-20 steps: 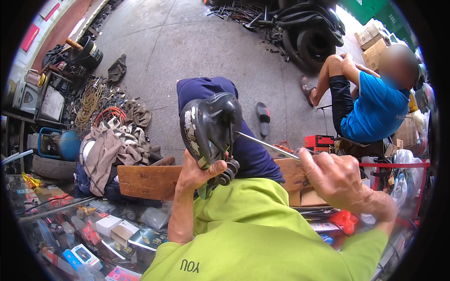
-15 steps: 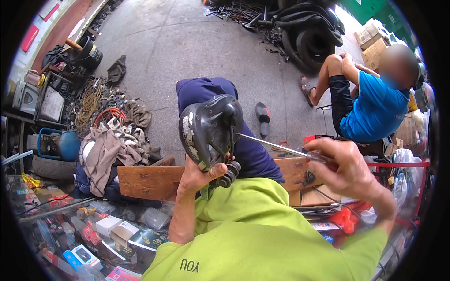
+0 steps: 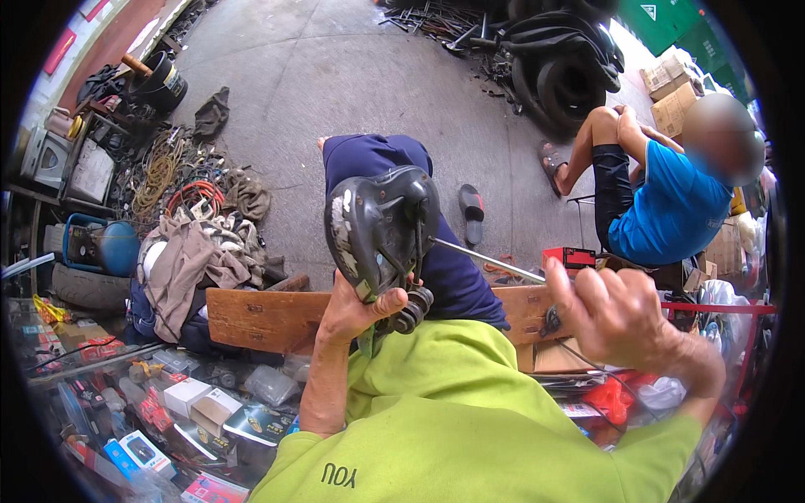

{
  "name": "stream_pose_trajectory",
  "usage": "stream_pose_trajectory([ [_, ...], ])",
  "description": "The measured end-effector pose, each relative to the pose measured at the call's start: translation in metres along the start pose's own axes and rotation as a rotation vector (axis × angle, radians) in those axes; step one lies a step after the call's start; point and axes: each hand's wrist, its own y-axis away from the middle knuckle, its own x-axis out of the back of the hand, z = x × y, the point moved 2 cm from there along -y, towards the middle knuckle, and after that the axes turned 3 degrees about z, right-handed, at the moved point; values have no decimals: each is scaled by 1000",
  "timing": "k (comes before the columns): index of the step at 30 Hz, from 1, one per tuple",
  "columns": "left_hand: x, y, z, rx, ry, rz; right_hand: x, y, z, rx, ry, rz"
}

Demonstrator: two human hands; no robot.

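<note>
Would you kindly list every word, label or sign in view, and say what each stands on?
Lime-green shirt: one short dark word, upside down here; I won't copy its wording.
Pink box: pale lettering, likewise uncopied.
Green panel: a pale triangular sign, too small to read.
Blue-and-white box: print too small to read.
Black bicycle saddle: no text I can make out.

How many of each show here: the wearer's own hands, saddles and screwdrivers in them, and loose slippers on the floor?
Hands: 2 (left hand, right hand)
Saddle: 1
Screwdriver: 1
Loose slipper: 1
Total: 5
</note>
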Motion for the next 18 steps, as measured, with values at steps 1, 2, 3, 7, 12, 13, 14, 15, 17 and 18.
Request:
stream_pose_trajectory([
  [1,-1,0,1,8,61,9,-1,3,-5,38,19,40],
  [2,-3,-1,4,16,123,18,3,1,-6,12,23,57],
  [3,-6,-1,6,30,178,24,6,0,-7,-19,20,76],
  [7,-4,5,7,96,185,-65,28,-9,1,-128,-170,153],
  [12,-19,10,6,107,274,-71,45,-16,18,-163,-378,259],
  [13,-21,10,2,102,284,-70,48,-18,18,-172,-372,279],
  [14,-23,10,0,96,295,-68,49,-19,18,-178,-376,289],
  [15,-28,10,3,118,364,-68,50,-20,16,-186,-378,296],
  [17,-30,7,-1,107,385,-87,52,-21,13,-173,-371,298],
  [18,-30,6,-3,103,394,-94,52,-20,11,-156,-353,288],
])
